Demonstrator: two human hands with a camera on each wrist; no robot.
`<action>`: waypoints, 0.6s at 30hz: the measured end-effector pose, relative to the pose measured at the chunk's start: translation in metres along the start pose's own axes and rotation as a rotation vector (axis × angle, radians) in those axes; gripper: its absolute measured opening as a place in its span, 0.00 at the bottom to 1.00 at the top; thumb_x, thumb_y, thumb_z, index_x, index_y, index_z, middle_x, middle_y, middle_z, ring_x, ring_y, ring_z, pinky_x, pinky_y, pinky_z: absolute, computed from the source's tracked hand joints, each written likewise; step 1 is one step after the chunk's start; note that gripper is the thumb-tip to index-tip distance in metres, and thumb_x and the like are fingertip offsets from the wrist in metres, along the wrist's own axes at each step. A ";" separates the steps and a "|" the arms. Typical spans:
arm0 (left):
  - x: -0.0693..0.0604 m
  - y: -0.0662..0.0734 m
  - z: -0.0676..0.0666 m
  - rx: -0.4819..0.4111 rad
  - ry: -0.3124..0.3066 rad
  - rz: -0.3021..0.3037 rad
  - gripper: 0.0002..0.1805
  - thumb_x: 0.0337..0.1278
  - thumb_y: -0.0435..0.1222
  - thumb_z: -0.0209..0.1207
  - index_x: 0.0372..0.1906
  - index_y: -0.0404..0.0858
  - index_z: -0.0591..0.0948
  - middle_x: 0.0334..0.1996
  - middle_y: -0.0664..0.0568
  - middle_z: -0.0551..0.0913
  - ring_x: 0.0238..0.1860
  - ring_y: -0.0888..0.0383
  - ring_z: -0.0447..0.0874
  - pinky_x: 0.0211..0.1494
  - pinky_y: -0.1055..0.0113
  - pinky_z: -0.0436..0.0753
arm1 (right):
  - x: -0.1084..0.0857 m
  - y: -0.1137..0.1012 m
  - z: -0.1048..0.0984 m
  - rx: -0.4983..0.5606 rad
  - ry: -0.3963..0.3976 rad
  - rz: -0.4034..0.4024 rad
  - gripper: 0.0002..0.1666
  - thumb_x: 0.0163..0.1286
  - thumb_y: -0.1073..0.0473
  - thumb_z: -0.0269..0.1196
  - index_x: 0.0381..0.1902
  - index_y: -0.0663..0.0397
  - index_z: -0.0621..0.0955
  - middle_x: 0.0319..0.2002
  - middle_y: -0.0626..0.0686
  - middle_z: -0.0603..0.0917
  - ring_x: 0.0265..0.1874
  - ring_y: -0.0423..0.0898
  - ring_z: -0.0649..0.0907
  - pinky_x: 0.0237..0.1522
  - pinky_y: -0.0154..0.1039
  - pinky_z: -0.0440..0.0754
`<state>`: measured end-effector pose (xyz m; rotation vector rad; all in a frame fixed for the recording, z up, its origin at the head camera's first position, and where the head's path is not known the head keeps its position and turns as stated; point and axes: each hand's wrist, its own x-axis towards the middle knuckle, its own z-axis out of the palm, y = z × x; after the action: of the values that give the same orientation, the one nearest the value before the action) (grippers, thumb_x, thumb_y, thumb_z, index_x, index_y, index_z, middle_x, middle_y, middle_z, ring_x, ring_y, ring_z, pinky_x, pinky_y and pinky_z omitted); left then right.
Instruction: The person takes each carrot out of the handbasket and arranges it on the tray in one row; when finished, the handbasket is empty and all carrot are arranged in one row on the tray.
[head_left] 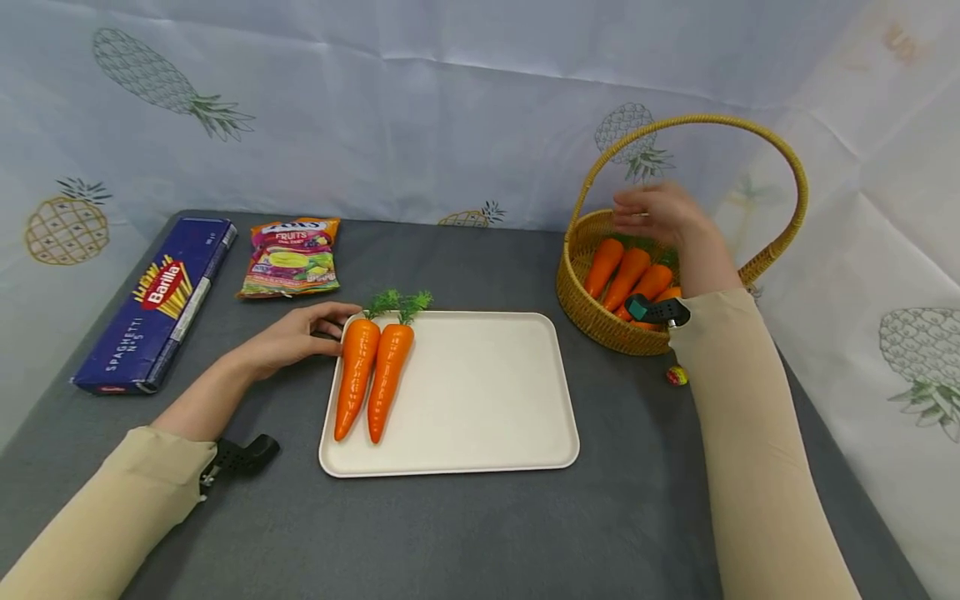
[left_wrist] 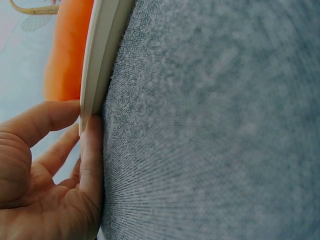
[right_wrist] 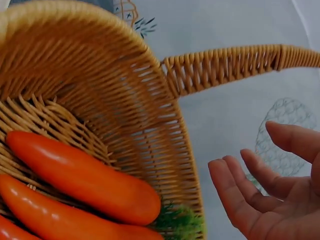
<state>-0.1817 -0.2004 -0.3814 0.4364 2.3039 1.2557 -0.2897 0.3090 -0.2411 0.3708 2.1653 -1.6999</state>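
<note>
Two orange carrots with green tops (head_left: 356,379) (head_left: 389,382) lie side by side at the left of a cream tray (head_left: 480,392). My left hand (head_left: 300,337) pinches the tray's upper left edge; in the left wrist view the thumb and fingers of that hand (left_wrist: 55,170) lie on either side of the rim (left_wrist: 100,55). Above the wicker basket (head_left: 600,325) at the right is my right hand (head_left: 660,212), blurred and empty. The right wrist view has that hand (right_wrist: 275,185) beside the basket wall (right_wrist: 170,135), fingers loosely bent, with several carrots (right_wrist: 85,175) inside the basket.
A blue spaghetti box (head_left: 157,304) lies at the far left, with a colourful candy bag (head_left: 291,258) to its right. The basket's tall handle (head_left: 798,183) arches around the right forearm. A small red and yellow item (head_left: 677,376) rests just below the basket.
</note>
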 end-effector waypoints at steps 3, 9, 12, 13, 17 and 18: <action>0.001 0.000 0.000 0.002 0.000 -0.008 0.36 0.64 0.36 0.60 0.74 0.36 0.62 0.66 0.37 0.68 0.51 0.57 0.71 0.48 0.75 0.78 | 0.008 0.007 -0.006 -0.035 0.002 0.034 0.41 0.74 0.52 0.57 0.78 0.54 0.55 0.66 0.50 0.68 0.63 0.46 0.74 0.66 0.35 0.76; 0.000 0.001 -0.002 0.010 0.003 -0.026 0.36 0.64 0.36 0.60 0.75 0.37 0.62 0.68 0.38 0.68 0.51 0.56 0.72 0.49 0.74 0.78 | 0.019 0.019 -0.014 -0.129 -0.020 0.065 0.39 0.78 0.51 0.49 0.80 0.52 0.50 0.81 0.56 0.47 0.79 0.53 0.56 0.76 0.41 0.63; -0.001 0.000 -0.002 0.009 0.003 -0.022 0.36 0.64 0.36 0.60 0.75 0.37 0.62 0.67 0.37 0.68 0.52 0.56 0.72 0.48 0.75 0.78 | 0.022 0.024 -0.017 -0.192 -0.032 0.053 0.39 0.79 0.50 0.48 0.80 0.53 0.49 0.81 0.57 0.45 0.79 0.56 0.55 0.77 0.44 0.62; -0.001 0.000 -0.002 0.008 0.005 -0.022 0.35 0.64 0.36 0.60 0.74 0.36 0.62 0.67 0.38 0.68 0.51 0.57 0.71 0.48 0.75 0.78 | 0.023 0.025 -0.018 -0.212 -0.037 0.047 0.39 0.79 0.49 0.48 0.80 0.53 0.49 0.81 0.58 0.45 0.79 0.56 0.55 0.77 0.45 0.63; -0.001 0.000 0.000 0.001 0.005 -0.015 0.35 0.64 0.36 0.60 0.74 0.36 0.63 0.66 0.38 0.68 0.51 0.56 0.71 0.48 0.75 0.77 | 0.027 0.034 -0.023 -0.337 -0.048 0.008 0.38 0.79 0.47 0.47 0.79 0.56 0.52 0.79 0.60 0.50 0.76 0.57 0.61 0.75 0.46 0.66; -0.001 0.000 0.000 0.001 0.006 -0.015 0.35 0.64 0.36 0.60 0.74 0.36 0.63 0.67 0.38 0.68 0.51 0.56 0.71 0.48 0.76 0.77 | 0.028 0.036 -0.024 -0.357 -0.052 0.001 0.38 0.79 0.47 0.47 0.79 0.57 0.53 0.79 0.61 0.52 0.75 0.57 0.62 0.75 0.46 0.66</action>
<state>-0.1809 -0.2006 -0.3810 0.4149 2.3085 1.2504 -0.3027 0.3407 -0.2795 0.2256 2.3668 -1.2690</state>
